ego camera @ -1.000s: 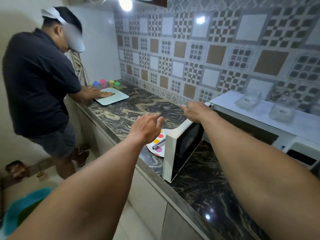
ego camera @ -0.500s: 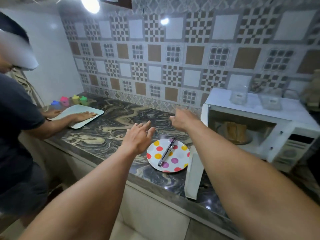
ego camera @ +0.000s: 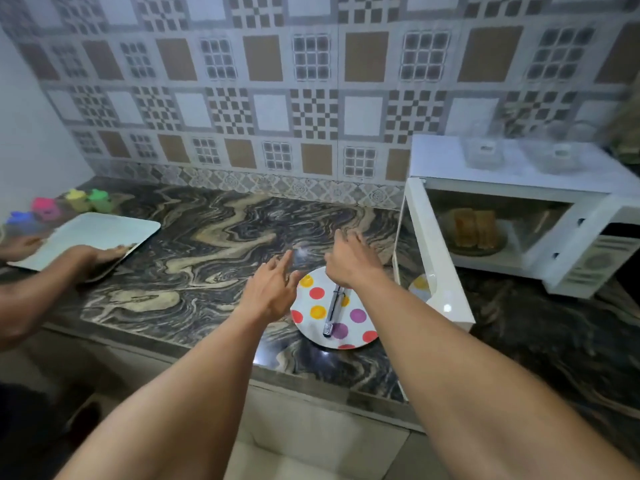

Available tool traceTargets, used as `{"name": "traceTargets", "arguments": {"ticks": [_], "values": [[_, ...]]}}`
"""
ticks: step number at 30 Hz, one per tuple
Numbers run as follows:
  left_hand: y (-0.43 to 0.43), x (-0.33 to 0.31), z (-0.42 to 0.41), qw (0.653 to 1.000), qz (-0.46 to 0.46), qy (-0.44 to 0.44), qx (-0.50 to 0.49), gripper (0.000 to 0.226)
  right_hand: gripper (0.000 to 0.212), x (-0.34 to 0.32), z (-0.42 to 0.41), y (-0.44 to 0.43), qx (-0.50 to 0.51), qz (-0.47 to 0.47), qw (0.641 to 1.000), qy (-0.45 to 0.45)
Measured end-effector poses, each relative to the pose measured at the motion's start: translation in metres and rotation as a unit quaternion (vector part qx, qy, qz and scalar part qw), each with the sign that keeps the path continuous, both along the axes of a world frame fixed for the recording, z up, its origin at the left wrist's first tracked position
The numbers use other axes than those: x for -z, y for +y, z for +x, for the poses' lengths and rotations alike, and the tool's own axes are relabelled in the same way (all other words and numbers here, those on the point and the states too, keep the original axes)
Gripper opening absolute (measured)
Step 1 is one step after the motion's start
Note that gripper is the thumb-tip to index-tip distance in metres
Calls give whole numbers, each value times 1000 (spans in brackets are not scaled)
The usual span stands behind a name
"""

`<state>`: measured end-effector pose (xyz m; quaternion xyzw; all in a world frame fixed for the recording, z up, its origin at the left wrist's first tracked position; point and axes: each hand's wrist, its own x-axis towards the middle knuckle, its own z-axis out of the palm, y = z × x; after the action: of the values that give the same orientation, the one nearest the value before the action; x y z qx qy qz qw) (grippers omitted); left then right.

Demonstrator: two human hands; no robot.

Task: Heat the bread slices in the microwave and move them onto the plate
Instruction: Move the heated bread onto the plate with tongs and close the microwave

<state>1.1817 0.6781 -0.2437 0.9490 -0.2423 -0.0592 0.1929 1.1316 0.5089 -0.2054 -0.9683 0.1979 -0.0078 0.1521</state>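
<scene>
At lower centre of frame, the left hand [ego camera: 273, 292] and right hand [ego camera: 349, 263] hover spread, empty, over the plate [ego camera: 306, 332], where a hasty grab could flick the tongs [ego camera: 332, 311] off.

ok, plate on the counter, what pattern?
The plate is white with red, orange, yellow and purple polka dots; the head view shows it.
</scene>
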Motion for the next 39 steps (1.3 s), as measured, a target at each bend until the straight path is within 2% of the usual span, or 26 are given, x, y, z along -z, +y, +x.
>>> {"name": "traceTargets", "arguments": {"ticks": [8,12,15,21,25,29,31,33,36,39], "values": [[-18,74,44,995,44,80,25,68,69,68,21,-5,48,21,998,42],[-30,101,57,992,107,44,41,72,72,101,27,-2,88,42,994,51],[-34,114,63,993,110,24,34,69,82,119,27,5,125,44,989,64],[-42,125,71,997,-4,69,-37,54,87,142,32,17,172,66,980,77],[-42,127,76,987,-58,121,-91,56,83,144,33,21,197,76,974,82],[-40,128,88,964,-114,200,-134,51,70,142,36,29,224,88,967,82],[-39,126,93,953,-132,233,-140,38,64,139,35,33,238,91,964,77],[-39,124,95,946,-152,253,-130,20,48,135,34,37,244,91,963,69],[-42,122,93,930,-213,274,-122,19,20,129,32,41,244,88,964,56],[-47,125,90,892,-300,310,-136,16,21,125,32,41,250,86,963,48]]}}
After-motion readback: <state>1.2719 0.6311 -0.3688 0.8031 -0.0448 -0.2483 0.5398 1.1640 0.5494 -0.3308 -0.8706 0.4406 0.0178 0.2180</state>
